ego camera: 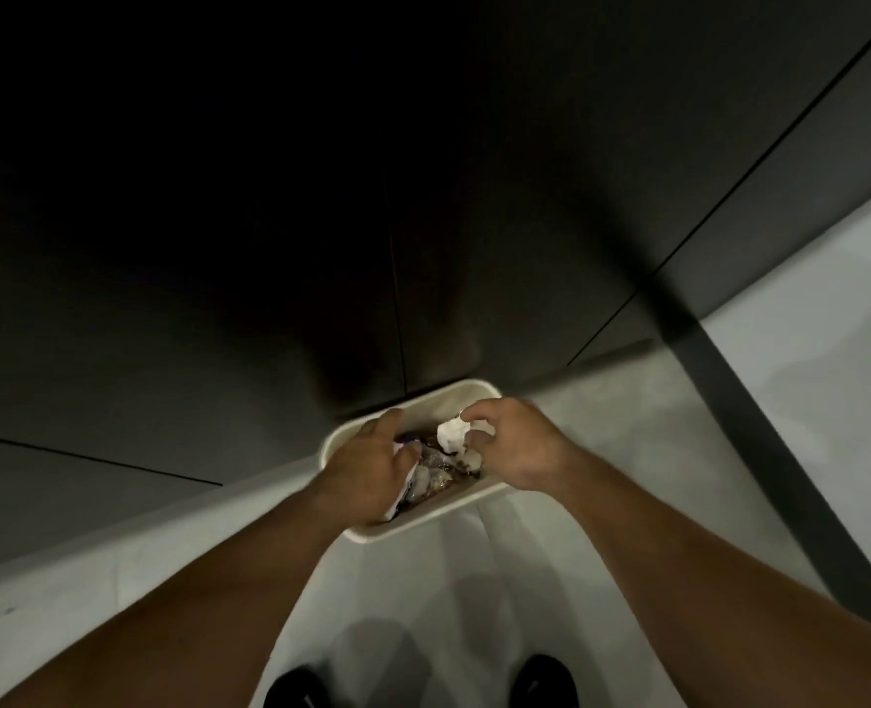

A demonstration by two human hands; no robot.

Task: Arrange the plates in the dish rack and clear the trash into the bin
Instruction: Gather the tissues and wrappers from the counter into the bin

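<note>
A cream rectangular bin (479, 388) stands on the pale floor against dark cabinet fronts, seen from above. Inside it lie crumpled wrappers and scraps (441, 475). My left hand (369, 465) reaches over the bin's left side with its fingers curled round a crumpled wrapper with white and purple parts (404, 444). My right hand (515, 442) hovers over the bin's right side and pinches a crumpled white tissue (451, 434) between thumb and fingers. No plates or dish rack are in view.
Dark cabinet doors (270, 247) fill the upper view. The pale floor (760, 401) runs to the right, crossed by a dark strip (760, 452). My two black shoes (543, 682) show at the bottom edge.
</note>
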